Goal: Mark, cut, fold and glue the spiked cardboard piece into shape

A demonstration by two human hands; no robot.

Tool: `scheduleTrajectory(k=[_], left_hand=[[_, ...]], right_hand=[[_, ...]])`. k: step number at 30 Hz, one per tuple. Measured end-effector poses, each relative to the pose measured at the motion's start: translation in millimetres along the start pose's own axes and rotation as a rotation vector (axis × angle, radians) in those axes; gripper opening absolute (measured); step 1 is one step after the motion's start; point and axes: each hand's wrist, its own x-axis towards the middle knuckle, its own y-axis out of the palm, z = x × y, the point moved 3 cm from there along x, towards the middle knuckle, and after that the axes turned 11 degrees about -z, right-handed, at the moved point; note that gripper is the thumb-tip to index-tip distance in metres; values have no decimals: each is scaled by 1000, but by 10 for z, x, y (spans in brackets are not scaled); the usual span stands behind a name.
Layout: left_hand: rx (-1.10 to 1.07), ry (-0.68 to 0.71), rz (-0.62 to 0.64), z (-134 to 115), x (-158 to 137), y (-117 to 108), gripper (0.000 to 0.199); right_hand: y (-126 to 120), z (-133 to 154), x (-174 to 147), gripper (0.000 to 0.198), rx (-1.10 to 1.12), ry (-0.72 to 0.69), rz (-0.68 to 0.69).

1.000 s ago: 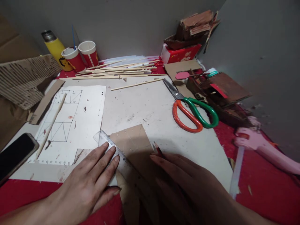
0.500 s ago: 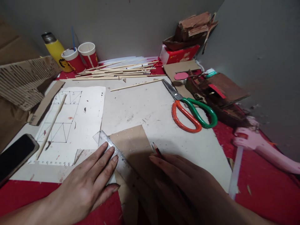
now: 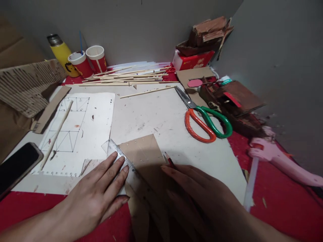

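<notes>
A clear ruler (image 3: 114,148) lies slantwise across a brown piece of cardboard (image 3: 143,151). My left hand (image 3: 97,193) rests flat on the ruler, its fingers stretched out and pressing near the upper end. In shadow at the cardboard's right edge, my right hand (image 3: 199,191) is closed around a dark red pencil (image 3: 169,160), whose sharpened tip points up and left. The lower part of the ruler and of the cardboard is dark and partly hidden by the right hand's shadow.
Left are a drawing sheet (image 3: 98,134) and a phone (image 3: 20,168). Scissors (image 3: 199,122) with orange and green handles lie to the right, beside a pink glue gun (image 3: 275,156). Thin wooden sticks (image 3: 126,79), paper cups (image 3: 96,58) and a yellow bottle (image 3: 62,55) are at the back.
The view has shifted slightly. Both hands, the ruler and the pencil keep almost the same places on the cardboard.
</notes>
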Motion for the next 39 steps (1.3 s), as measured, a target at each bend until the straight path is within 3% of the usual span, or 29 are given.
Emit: scheduleTrajectory(k=[7,14,20,25,31,39], left_hand=[[0,-11,6,-13,-20,22,52],[18,12,-83,-31,28,6,42],[45,9,-92,-30,18,53,39],[88,31,-124,-37,2,125,37],[78,14,-117,-34,-10,188,40],[180,79,-75,-65,-14,230,43]], right_hand=[[31,39,22,40,45,9,-59],[-25,-19,67,50,119,14,13],[-125,191,239,37,167,40,-20],[95,354,620,29,362,70,29],[484,171,838,17,491,449,47],[721,83,913,16,574,504,77]])
